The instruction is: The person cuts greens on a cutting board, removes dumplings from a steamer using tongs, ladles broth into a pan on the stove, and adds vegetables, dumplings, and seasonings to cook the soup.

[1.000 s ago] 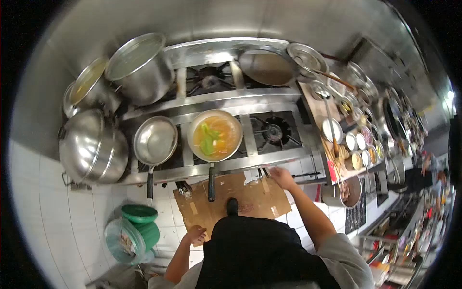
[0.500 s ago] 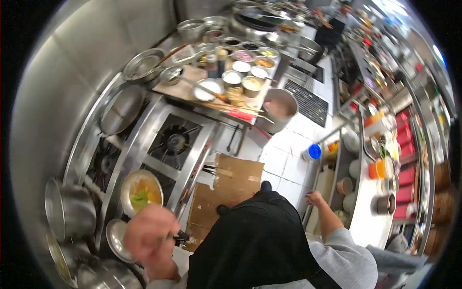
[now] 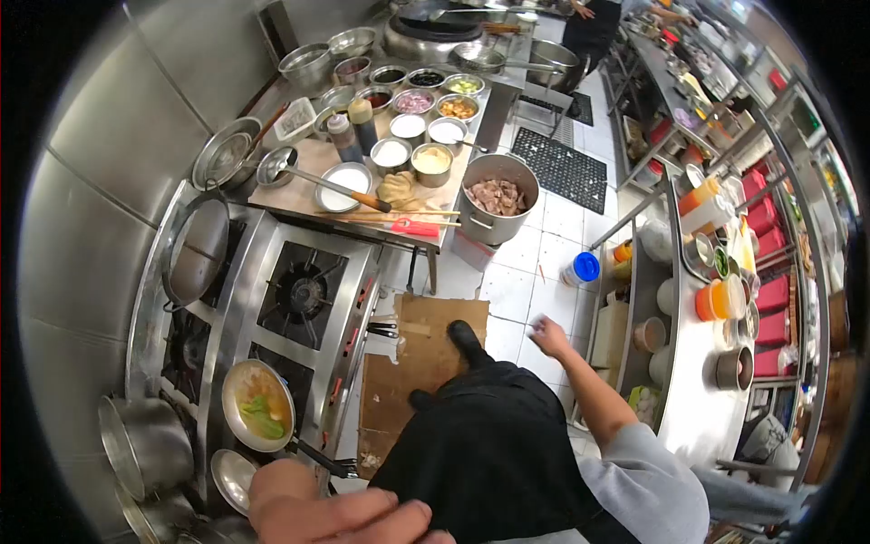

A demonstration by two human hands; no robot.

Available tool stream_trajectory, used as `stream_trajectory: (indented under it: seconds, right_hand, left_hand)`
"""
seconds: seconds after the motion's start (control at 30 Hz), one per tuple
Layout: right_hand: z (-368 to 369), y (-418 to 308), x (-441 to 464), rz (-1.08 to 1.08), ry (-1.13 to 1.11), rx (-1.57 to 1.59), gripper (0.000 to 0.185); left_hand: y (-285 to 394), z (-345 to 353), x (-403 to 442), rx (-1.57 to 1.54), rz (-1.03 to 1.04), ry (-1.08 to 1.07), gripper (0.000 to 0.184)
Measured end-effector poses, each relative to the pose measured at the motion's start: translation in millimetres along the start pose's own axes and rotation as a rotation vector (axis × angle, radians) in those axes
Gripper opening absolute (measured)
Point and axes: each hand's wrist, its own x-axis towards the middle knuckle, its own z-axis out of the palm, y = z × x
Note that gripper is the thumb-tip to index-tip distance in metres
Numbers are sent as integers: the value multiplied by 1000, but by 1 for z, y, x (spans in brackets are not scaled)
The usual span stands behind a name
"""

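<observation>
At the bottom of the head view my left hand (image 3: 340,510) is open, its fingers stretched to the right and holding nothing that I can see. Just above it, a frying pan (image 3: 233,424) on the stove contains green leaves (image 3: 263,419) in orange-brown liquid. The pan's black handle (image 3: 319,456) points toward my body, apart from my fingers. A small metal bowl (image 3: 234,480) is left of my hand. On the other side, my right hand (image 3: 548,336) hangs over the floor with curled, slightly blurred fingers and no object visible in it.
A gas burner (image 3: 304,292) lies beyond the pan. Behind it, a worktable (image 3: 276,195) carries several bowls and sauce bottles. A large pot of meat (image 3: 497,197) stands at its corner. Cardboard (image 3: 412,363) covers floor by my feet. Steel shelving (image 3: 693,399) runs along the right.
My left hand has moved down and right, away from above the small bowl, and its fingers have spread. My right hand has swung forward and left. The view has shifted.
</observation>
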Motion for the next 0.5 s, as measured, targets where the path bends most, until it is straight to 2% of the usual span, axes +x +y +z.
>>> stream_trajectory:
  seconds: [0.07,0.1,0.17,0.23,0.3,0.37,0.43,0.5]
  right_hand:
    - [-2,-95,66,-252,33,38,39]
    - [-3,-140,98,-356,-7,118,39]
    - [5,-218,165,-690,99,81,41]
    - [8,-294,215,-778,138,-6,41]
    - [30,-335,265,-863,219,-54,37]
    - [79,-341,344,-972,243,-247,30]
    - [103,-344,374,-806,156,-246,26]
    - [83,-351,367,-698,-56,-491,23]
  left_hand:
    - [-12,-2,7,207,-228,-358,43]
    - [-27,6,12,136,-210,-242,38]
    - [-79,38,19,13,-156,-7,29]
    - [-109,67,19,119,-444,10,34]
    - [-132,100,5,213,-720,2,38]
    - [-145,136,-23,291,-989,-38,43]
    - [-148,169,-53,236,-1260,-39,45]
    - [-144,195,-77,181,-1455,-13,47]
